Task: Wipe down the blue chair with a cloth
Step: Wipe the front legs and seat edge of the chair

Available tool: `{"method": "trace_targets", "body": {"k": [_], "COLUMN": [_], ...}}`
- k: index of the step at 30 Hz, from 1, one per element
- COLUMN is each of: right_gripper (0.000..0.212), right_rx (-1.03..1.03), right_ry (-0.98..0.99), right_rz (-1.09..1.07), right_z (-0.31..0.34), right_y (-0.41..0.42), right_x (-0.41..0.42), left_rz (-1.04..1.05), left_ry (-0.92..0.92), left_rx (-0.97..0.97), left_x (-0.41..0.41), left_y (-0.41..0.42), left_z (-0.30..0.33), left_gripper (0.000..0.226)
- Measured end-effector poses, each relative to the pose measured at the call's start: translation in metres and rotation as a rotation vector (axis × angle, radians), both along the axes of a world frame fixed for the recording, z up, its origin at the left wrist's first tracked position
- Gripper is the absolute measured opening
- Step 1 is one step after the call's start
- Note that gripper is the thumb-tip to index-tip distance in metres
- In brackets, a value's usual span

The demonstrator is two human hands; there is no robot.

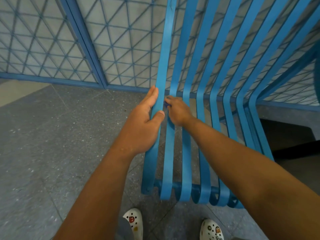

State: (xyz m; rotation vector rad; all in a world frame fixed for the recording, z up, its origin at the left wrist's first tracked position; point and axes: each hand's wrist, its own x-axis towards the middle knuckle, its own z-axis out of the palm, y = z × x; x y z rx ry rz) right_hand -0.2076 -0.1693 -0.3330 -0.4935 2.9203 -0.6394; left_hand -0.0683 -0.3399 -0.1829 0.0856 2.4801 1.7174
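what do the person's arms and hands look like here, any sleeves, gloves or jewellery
Both forearms are bare up to the picture's edge, with no sleeves in view. The left hand and the right hand wear no gloves, and no rings, watch or bracelets show on the fingers or wrists. Lower down, the person wears white perforated clogs with small colourful charms.

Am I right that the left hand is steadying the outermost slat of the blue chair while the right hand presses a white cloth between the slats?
Not quite: the head view shows the cloth under the right hand is dark blue, not white. The left hand does steady the blue chair's outermost slat.
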Motion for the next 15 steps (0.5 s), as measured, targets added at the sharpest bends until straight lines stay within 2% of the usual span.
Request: {"method": "trace_targets", "body": {"k": [4,6,9,11,15], "right_gripper": [0.034,0.035,0.034,0.030,0.032], "right_rx": [-0.068,-0.152,-0.249,-0.168,0.008], "right_ry": [0.017,-0.044,0.059,0.037,0.025], "right_rz": [0.177,0.060,-0.207,-0.225,0.025], "right_z": [0.015,0.025,0.029,0.025,0.001], "right_y": [0.011,0.023,0.037,0.034,-0.003], "right_x": [0.019,0.013,-0.017,-0.029,-0.014], "left_rz": [-0.006,-0.009,0.003,0.015,0.023], "left_ry": [-0.006,-0.004,-0.006,-0.008,-0.008], "left_rx": [0.004,-0.006,-0.017,-0.013,-0.004], "left_x": [0.000,0.001,0.003,0.004,0.003], "left_y": [0.000,0.000,0.003,0.004,0.003], "left_z": [0.001,0.001,0.002,0.003,0.004], "left_gripper": [0.065,0.065,0.065,0.064,0.064]}}
